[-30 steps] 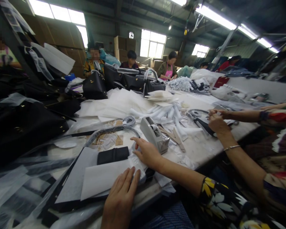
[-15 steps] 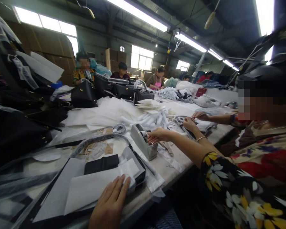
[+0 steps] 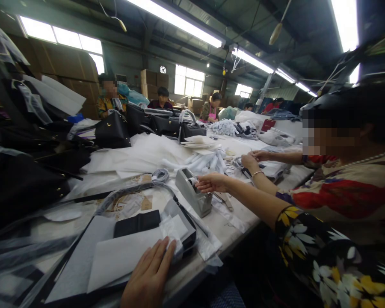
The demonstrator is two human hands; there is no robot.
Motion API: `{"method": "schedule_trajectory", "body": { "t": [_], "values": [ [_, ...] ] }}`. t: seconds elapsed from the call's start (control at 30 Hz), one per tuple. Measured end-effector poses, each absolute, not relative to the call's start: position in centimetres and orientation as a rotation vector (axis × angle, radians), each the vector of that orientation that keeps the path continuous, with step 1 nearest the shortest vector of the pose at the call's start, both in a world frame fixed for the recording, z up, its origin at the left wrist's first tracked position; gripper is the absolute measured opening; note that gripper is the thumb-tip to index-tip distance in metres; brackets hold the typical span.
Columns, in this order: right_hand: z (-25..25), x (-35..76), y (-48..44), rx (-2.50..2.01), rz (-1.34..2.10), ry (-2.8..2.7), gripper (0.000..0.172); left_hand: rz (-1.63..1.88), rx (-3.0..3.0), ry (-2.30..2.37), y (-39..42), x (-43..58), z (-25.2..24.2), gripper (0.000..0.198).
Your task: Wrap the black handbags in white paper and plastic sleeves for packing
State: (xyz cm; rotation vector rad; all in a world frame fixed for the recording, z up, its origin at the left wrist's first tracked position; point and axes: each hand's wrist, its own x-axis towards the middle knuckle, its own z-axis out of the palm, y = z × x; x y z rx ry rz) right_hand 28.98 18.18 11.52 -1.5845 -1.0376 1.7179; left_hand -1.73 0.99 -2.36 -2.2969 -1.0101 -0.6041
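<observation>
"ok where's the left hand (image 3: pixel 149 273)?"
"Flat, fingers slightly spread, on the white rectangular paper sheet (image 3: pixel 123 257) over the flat black bag (image 3: pixel 190 244)."
"Right hand (image 3: pixel 213 183)?"
"At the grey tape dispenser (image 3: pixel 197 201) nearby, can't tell if those fingers pinch anything."

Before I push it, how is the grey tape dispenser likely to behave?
The tape dispenser looks rigid, so it should keep its shape. Its long, low body suggests it would slide rather than tip. The whitish roll seated in it would probably turn in place.
</observation>
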Motion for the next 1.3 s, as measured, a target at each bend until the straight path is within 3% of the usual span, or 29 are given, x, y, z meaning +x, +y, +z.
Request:
{"method": "schedule_trajectory", "body": {
  "t": [0.27, 0.7, 0.87, 1.17, 1.3],
  "values": [
    [14.0, 29.8, 10.6, -1.494, 1.491, -1.028, 0.014, -0.655, -2.323, -1.021, 0.8, -1.8, -1.9, 0.060],
    [5.2, 31.8, 7.5, -1.539, 1.415, -0.923, 0.041, -0.716, -2.384, -1.052, 0.7, -1.9, -1.6, 0.056],
    [4.1, 32.1, 8.5, -1.554, 1.296, -1.042, 0.042, -0.726, -2.403, -1.055, 0.5, -1.8, -1.3, 0.057],
    [6.1, 31.8, 6.2, -1.709, 1.108, -1.324, 0.029, -0.745, -2.411, -1.101, 0.1, -1.6, -1.4, 0.059],
    [10.1, 29.7, 5.0, -1.584, 0.874, -1.966, 0.021, -0.753, -2.448, -1.194, -0.3, -1.2, -0.8, 0.058]
  ]
}}
